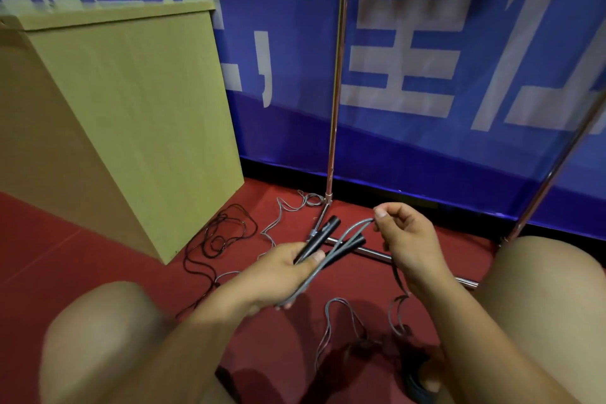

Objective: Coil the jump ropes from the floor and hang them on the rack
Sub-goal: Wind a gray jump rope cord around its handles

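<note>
Crouched by the rack (334, 108), we grip both black handles (323, 236) and gathered grey rope (331, 256) in our left hand (278, 272). Our right hand (406, 239) has its fingers (382, 216) pinching a loop just beyond. Loose rope trails below onto the floor (131, 256); it may snag and pull the coil apart.

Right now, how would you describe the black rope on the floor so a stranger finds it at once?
Find the tall wooden cabinet on the left. At its near bottom corner, on the red floor, lies the black rope in a loose tangle. The other loose rope nearby is grey, and no hand touches the black one.
</note>
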The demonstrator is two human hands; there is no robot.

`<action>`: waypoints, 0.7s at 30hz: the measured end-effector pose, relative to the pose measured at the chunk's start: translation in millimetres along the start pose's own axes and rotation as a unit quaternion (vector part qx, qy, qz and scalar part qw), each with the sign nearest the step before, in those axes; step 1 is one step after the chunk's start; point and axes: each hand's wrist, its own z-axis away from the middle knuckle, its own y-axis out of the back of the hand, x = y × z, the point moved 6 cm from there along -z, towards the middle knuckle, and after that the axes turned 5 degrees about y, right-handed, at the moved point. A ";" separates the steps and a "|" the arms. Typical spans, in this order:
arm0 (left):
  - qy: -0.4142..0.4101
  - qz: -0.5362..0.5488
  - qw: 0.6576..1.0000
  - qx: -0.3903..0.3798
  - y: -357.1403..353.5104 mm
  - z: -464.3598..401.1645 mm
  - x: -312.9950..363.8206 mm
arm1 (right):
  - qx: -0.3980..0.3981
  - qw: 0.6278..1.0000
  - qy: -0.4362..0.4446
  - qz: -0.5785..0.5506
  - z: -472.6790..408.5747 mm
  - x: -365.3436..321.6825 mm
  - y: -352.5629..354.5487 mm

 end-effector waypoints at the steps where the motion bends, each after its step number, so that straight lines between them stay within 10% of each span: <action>1: 0.003 0.008 1.000 -0.005 -0.9 -0.1 0.4 | 0.004 1.000 0.002 0.008 -0.5 1.6 0.0; 16: -0.020 0.047 0.958 -0.281 -30.0 16.3 2.4 | -0.057 0.997 -0.028 -0.051 5.2 8.2 -20.7; 21: -0.090 0.149 0.954 -0.245 -24.5 6.4 4.4 | -0.141 0.981 -0.099 0.089 11.2 32.3 -30.7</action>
